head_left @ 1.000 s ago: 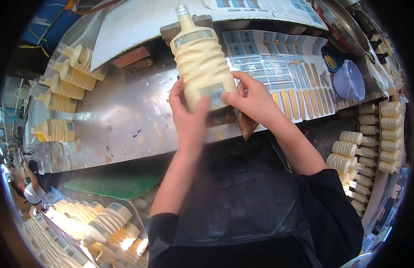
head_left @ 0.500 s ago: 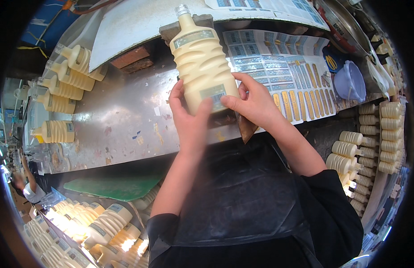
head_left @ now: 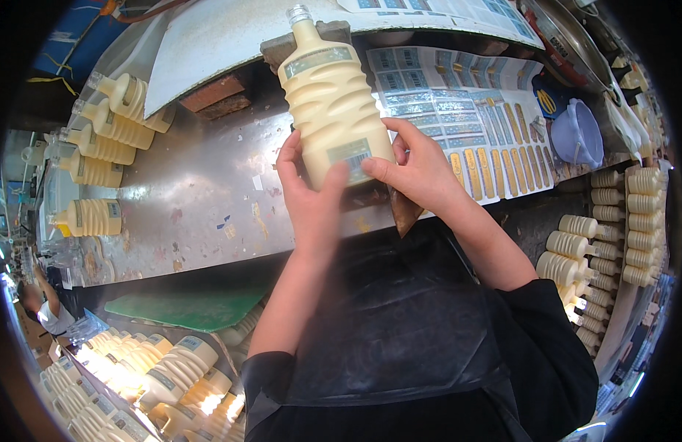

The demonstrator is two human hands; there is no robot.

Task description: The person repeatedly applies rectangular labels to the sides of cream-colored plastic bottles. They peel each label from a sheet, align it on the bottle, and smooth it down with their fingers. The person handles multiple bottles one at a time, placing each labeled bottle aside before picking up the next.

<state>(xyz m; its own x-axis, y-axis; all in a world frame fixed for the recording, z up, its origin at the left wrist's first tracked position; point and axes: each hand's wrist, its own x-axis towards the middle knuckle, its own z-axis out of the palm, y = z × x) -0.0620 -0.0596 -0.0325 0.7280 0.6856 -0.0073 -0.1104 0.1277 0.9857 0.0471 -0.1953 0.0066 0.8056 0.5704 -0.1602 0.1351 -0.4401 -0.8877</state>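
A cream bottle (head_left: 332,110) with wavy ridges and a clear glass-like neck lies with its neck pointing away, propped on a grey block (head_left: 280,50). Near its base sits a small printed label (head_left: 356,156), and another crosses its shoulder. My left hand (head_left: 311,180) grips the lower left side, its thumb blurred over the label's left part. On the other side, my right hand (head_left: 418,163) holds the base corner, thumb on the label's right edge. Sheets of blue and gold labels (head_left: 459,121) lie to the right of the bottle.
Several similar bottles (head_left: 109,129) stand along the metal table's (head_left: 208,184) left end. A lavender bucket (head_left: 577,132) is at the right edge, above stacked bottles (head_left: 569,247). More bottles (head_left: 179,365) fill the lower left beside a green board (head_left: 183,309). A person (head_left: 50,309) is at far left.
Almost nothing differs. Both hands keep the same hold on the bottle, and the view has shifted very slightly.
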